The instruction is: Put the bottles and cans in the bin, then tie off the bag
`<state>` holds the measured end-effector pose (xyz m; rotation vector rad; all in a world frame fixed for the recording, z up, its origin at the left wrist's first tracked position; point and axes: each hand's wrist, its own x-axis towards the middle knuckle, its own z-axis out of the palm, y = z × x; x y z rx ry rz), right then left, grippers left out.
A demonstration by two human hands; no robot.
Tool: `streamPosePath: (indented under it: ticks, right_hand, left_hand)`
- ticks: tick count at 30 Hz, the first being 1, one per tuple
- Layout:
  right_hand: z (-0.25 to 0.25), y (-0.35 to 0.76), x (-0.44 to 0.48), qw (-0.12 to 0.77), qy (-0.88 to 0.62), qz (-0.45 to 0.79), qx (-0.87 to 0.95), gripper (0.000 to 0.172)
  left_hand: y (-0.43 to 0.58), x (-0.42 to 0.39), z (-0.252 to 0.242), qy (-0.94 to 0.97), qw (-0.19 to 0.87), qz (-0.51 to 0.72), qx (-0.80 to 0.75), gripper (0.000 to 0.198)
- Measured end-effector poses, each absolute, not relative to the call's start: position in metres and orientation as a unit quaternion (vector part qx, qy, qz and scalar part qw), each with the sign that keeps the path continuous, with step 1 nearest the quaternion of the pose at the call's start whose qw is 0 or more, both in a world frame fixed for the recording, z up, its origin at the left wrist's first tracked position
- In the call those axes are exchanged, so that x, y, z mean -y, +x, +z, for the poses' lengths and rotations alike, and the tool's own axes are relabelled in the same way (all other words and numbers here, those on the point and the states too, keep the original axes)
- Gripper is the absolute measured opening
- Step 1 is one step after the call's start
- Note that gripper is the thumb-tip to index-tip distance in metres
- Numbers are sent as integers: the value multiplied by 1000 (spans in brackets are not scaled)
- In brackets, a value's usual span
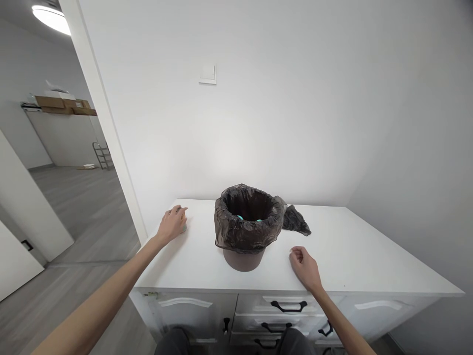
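Observation:
A small brown bin [243,258] lined with a dark plastic bag [247,222] stands in the middle of a white cabinet top [343,256]. Bits of something teal show inside the bin. My left hand [173,224] rests on the top to the left of the bin, its fingers curled over a small pale green thing [184,227] that is mostly hidden. My right hand [305,268] lies on the top to the right of the bin, fingers loosely curled, nothing visible in it.
A crumpled dark bag [295,220] lies behind the bin on the right. Drawers with black handles [288,307] sit below the top. A white wall with a switch [208,74] stands behind. An open doorway [55,148] is at left.

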<state>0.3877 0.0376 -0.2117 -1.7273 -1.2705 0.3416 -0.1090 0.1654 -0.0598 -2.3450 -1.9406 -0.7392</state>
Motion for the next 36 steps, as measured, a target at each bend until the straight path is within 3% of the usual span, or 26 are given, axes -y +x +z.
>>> streamPosePath:
  ticks: [5,9,11,15,19,25,31,36]
  right_hand:
    - [-212,386,-37,466,-704,145,516,34]
    - [-211,386,-36,467,-704,148,514,35]
    - [-209,386,-35,467,-703,149,515,35]
    - [-208,386,-35,474,-699,149,514,35]
    - [-208,388,-35,479,-698,149,511,34]
    - [-200,381,-33,486,-696,156,505,31]
    - [-188,376,-25,496,-696,184,485,28]
    - [-169,369,-29,526,-660,250,474,35]
  left_hand:
    - [-103,-147,-35,-739,8,-293,606,53]
    - [-64,-128,23,-674,27,-536,508,56]
    - [-31,-116,52,-673,-7,-601,432,53]
    - [39,-98,75,-744,-79,-561,355,48]
    - [81,-99,56,-801,-95,-475,351,48]
    - [55,-100,27,-762,-102,-501,398,48]
    - [25,-86,16,-691,-278,-463,480,56]
    - [29,-72,11,-709,-334,-446,432,55]
